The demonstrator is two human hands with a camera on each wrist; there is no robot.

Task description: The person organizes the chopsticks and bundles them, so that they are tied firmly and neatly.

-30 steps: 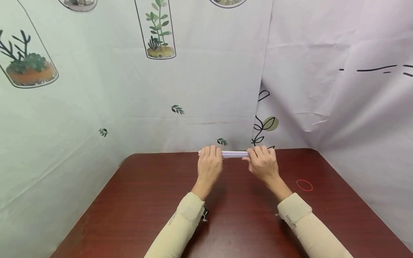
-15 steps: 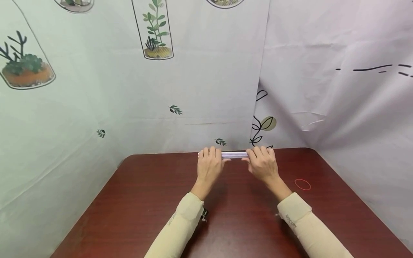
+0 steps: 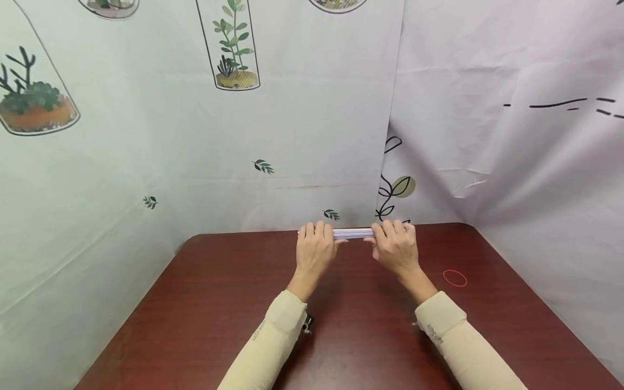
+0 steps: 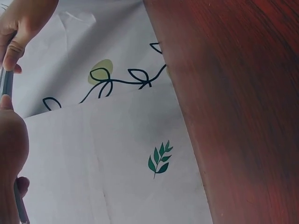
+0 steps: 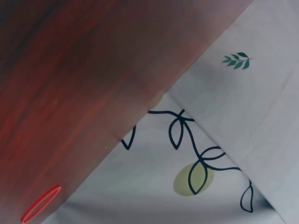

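Note:
A bundle of thin, pale lilac-white sticks is held level between both hands near the far edge of the table. My left hand grips its left end, with the fingers curled over the top. On the right end, my right hand has its fingers wrapped round in the same way. Only the middle stretch of the bundle shows between the hands. In the left wrist view the left hand and right hand lie along the left border. No hand appears in the right wrist view.
A red rubber band lies on the dark red-brown table, right of the right hand. Behind the table hangs a white cloth printed with plants, and it also runs along both sides.
The view has shifted slightly, so the cloth prints and rubber band sit a little further left. The left thumb has stretched out along the bundle. Both hands keep their hold.

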